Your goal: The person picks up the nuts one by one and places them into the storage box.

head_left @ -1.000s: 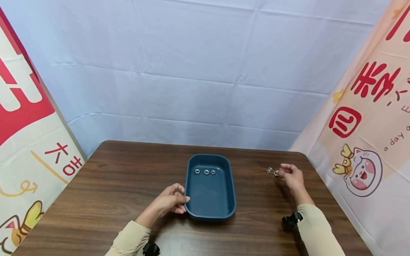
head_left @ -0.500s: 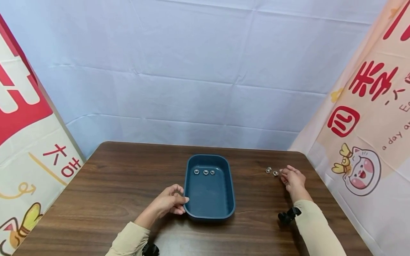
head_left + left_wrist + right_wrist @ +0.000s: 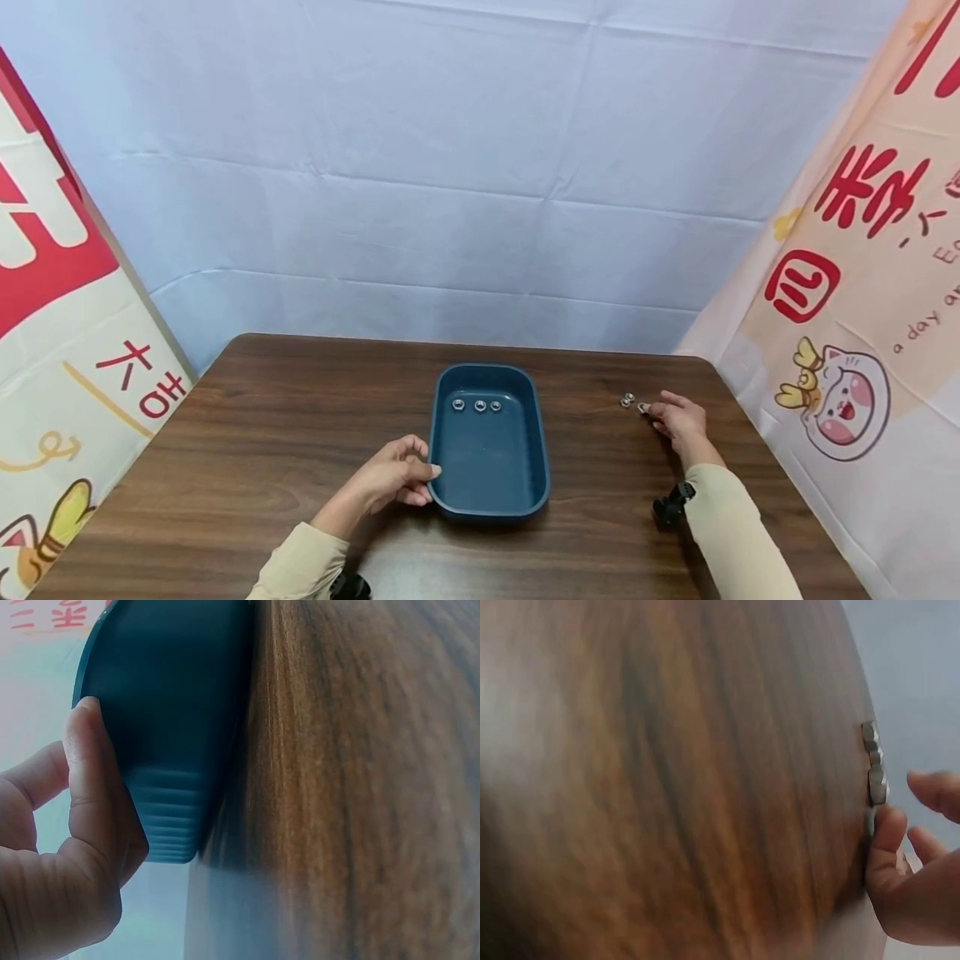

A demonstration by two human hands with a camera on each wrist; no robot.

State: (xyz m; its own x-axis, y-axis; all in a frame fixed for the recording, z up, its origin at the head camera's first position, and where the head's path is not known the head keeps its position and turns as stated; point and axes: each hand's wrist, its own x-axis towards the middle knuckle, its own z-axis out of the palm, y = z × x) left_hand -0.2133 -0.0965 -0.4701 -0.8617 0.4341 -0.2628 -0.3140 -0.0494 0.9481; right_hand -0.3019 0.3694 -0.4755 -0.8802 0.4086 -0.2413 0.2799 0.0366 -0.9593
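A dark blue rectangular tray point(image 3: 491, 467) sits on the table, with three metal nuts point(image 3: 480, 406) in a row near its far end. My left hand point(image 3: 393, 475) pinches the tray's left rim, thumb over the edge and fingers outside; the left wrist view shows the hand point(image 3: 82, 810) against the tray's outer wall point(image 3: 172, 690). To the right, my right hand point(image 3: 681, 421) is down at a loose nut point(image 3: 643, 408), fingertips beside it. In the right wrist view, the nearest nut point(image 3: 877, 786) lies by the thumb tip, the other fingertip apart from it.
Two more nuts point(image 3: 627, 400) lie close together on the wooden table point(image 3: 300, 417), just left of the right hand. A pale cloth point(image 3: 450, 167) hangs behind the table, and printed banners point(image 3: 840, 392) hang at both sides.
The right hand drew back from the loose nut, leaving it on the table, then came back to it. The left hand keeps its hold on the tray.
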